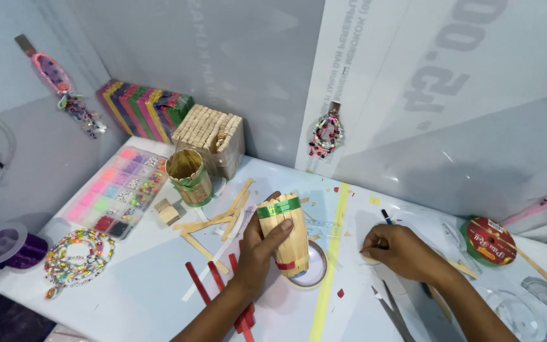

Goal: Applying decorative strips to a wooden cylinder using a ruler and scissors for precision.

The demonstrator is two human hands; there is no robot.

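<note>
left hand wraps a ribbed wooden-stick cylinder with green tape band; right hand pinches something hidden.

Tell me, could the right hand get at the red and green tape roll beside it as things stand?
Probably yes. The right hand rests on the table, fingers pinched on something small, and the tape roll lies just to its right with only bare tabletop and a thin wooden stick nearby.

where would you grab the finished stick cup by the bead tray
Take the stick cup around its middle, about the green band, coming from the front right. It stands upright and round with an open top, so fingers can wrap the wall. The bead tray crowds its left and the stick box stands close behind.
</note>
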